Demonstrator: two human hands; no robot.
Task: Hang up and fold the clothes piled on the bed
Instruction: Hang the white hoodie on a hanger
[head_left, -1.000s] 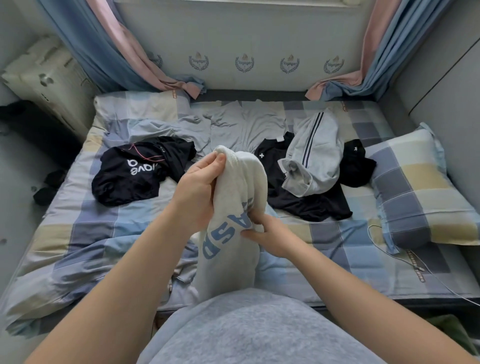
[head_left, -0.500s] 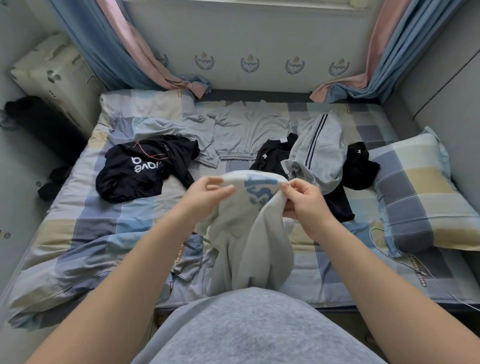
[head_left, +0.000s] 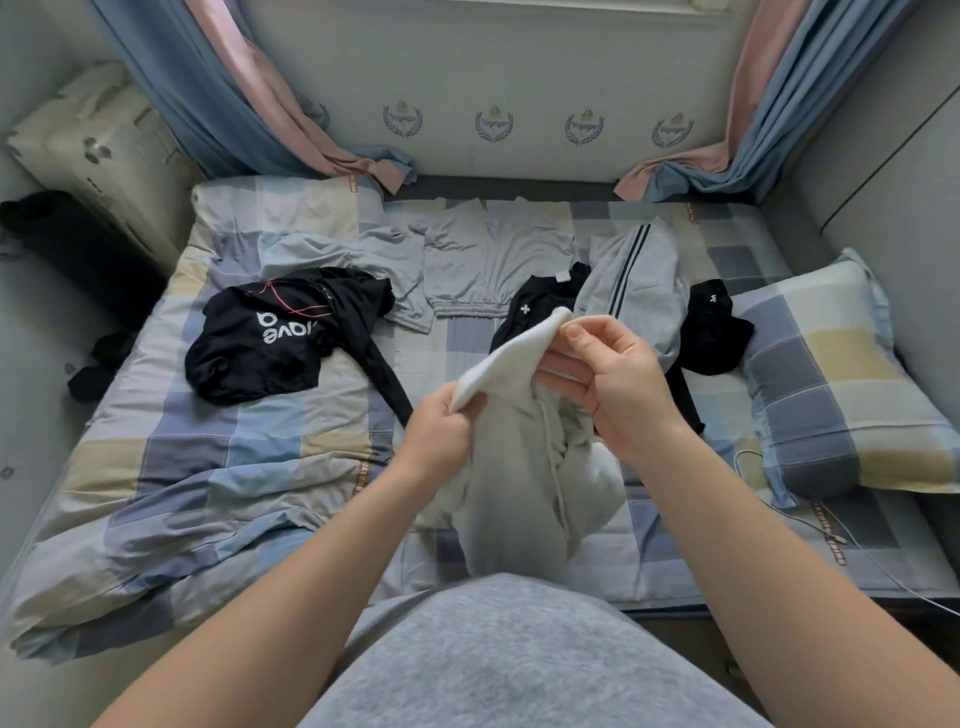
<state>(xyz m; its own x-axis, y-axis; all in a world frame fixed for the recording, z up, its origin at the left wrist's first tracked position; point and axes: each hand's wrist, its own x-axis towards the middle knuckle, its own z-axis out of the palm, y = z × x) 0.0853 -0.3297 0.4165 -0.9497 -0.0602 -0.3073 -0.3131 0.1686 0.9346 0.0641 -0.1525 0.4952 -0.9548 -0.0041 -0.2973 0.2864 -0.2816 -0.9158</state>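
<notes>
Bedroom corner, blue-pink curtains (head_left: 249, 104) on far wall. Checked bed (head_left: 234, 467) fills view, pillow (head_left: 841, 384) at right. Clothes across far half: black printed top (head_left: 260, 343) left, grey shorts (head_left: 488, 265) centre, grey striped piece (head_left: 639, 280) right. Pale sweatshirt (head_left: 519, 467) held above bed's near edge, bulk hanging toward person. Held edge runs diagonally: left hand (head_left: 441, 431) at low end, fingers curled tight round it; right hand (head_left: 613, 384) at high end, thumb and fingers pinching lightly. Bare patch for laying flat lies forward-left, left hand nearer.

Pillow (head_left: 841, 384) right on bed (head_left: 218, 467); suitcase (head_left: 98, 150) left.
</notes>
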